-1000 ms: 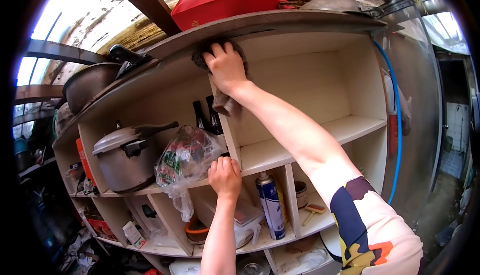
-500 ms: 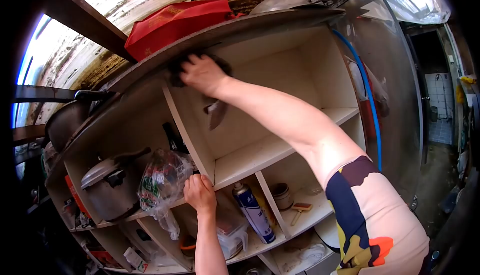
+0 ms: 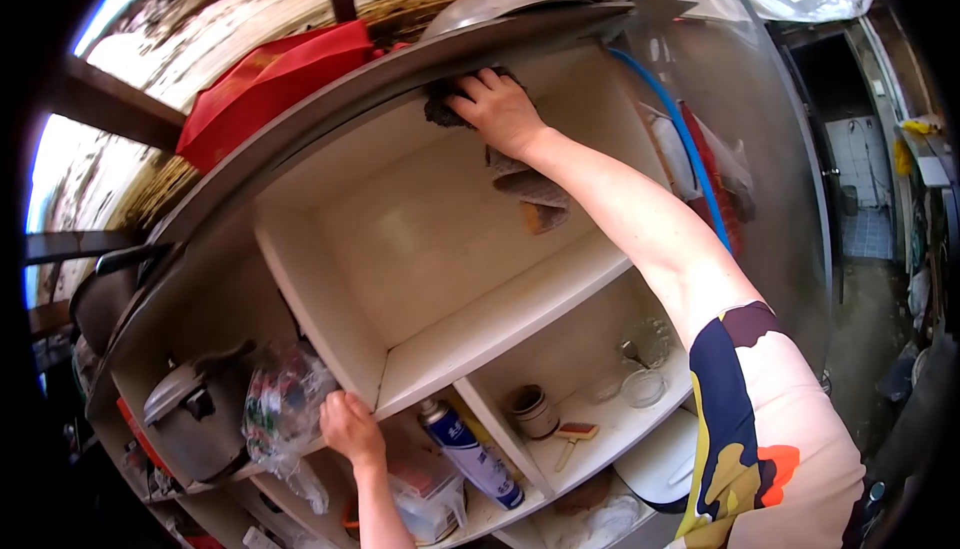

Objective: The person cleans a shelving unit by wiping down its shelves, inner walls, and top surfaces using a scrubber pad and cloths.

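Observation:
My right hand [image 3: 505, 117] is closed on a dark grey-brown cloth [image 3: 532, 189], pressed up at the underside of the cabinet's top board. Part of the cloth bunches beyond my fingers and the rest hangs below my wrist. Lower left, my left hand [image 3: 352, 431] has its fingers curled over the cabinet's shelf edge [image 3: 400, 397], by the foot of an upright divider [image 3: 305, 294]. Beside that hand on the left is a clear plastic bag [image 3: 283, 404] with coloured contents. A blue and white spray can [image 3: 468, 454] leans on the shelf to its right.
A pressure cooker [image 3: 195, 419] stands in the left compartment. On the top board lie a red bag [image 3: 270, 89] and a metal lid [image 3: 490, 7]. Lower right are a small pot [image 3: 533, 411], a wooden-backed brush [image 3: 575, 434] and a glass jar [image 3: 642, 387]. A blue hose [image 3: 690, 144] runs down the right side.
My right hand has moved the cloth rightward along the upper edge, and more of it hangs down. My left hand stays at the shelf edge. The camera view has shifted right.

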The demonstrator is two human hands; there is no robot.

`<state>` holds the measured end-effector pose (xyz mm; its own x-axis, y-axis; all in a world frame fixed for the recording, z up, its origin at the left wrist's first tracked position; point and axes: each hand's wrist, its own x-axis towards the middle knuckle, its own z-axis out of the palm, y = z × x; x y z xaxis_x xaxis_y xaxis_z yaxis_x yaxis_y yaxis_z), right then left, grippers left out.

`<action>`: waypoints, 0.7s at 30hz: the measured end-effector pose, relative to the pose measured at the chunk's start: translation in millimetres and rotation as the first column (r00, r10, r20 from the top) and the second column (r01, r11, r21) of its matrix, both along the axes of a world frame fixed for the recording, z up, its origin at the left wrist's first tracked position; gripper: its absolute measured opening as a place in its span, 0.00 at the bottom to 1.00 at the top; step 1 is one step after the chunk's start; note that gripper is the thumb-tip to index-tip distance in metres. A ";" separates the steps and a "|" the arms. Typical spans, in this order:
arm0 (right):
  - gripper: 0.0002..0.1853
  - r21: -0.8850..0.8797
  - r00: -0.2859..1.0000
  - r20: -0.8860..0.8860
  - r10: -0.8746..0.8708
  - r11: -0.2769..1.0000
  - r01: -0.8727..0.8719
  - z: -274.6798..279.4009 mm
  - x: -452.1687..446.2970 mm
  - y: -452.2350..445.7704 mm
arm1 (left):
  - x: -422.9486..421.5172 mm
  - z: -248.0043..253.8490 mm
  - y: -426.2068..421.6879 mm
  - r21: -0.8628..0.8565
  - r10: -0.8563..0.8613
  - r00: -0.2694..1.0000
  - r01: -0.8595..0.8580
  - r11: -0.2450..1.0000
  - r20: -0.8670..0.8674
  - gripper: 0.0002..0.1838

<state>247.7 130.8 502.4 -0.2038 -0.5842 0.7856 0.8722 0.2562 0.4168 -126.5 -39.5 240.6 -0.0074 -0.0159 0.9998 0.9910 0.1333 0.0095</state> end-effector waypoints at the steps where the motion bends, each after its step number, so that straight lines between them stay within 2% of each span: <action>1: 0.11 0.034 0.999 -0.036 -0.033 0.999 0.034 0.1 14.5 7.9 | -0.1 -0.1 0.7 0.004 0.004 1.000 -0.004 1.000 -0.001 0.10; 11: 0.12 -0.153 0.961 -0.230 -0.153 0.981 0.120 -3.8 146.7 69.2 | -7.4 -3.7 5.3 0.027 0.013 1.000 -0.013 1.000 -0.019 0.15; 16: 0.12 -0.308 0.926 -0.293 -0.238 0.940 0.144 3.4 165.4 80.4 | -19.6 -7.6 7.9 -0.002 0.013 1.000 -0.013 1.000 -0.013 0.14; 18: 0.26 -0.489 0.896 -0.318 -0.309 0.863 0.124 1.9 163.1 65.6 | -27.1 -9.6 10.3 -0.003 0.040 0.999 -0.040 0.999 0.003 0.14; 20: 0.23 -0.517 0.902 -0.359 -0.239 0.856 0.022 6.2 152.0 58.7 | -28.6 -8.8 10.8 0.012 0.049 0.998 -0.049 0.999 -0.038 0.14; 21: 0.21 -0.488 0.900 -0.361 -0.244 0.872 0.041 8.4 154.7 69.2 | -31.1 -9.2 10.9 0.005 0.042 0.998 -0.042 0.999 -0.038 0.14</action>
<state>402.4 200.0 510.8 0.1332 -0.1266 0.9830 0.9763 0.1872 -0.1081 -157.6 -28.6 231.4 0.0311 -0.0198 0.9993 0.9842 0.1750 -0.0272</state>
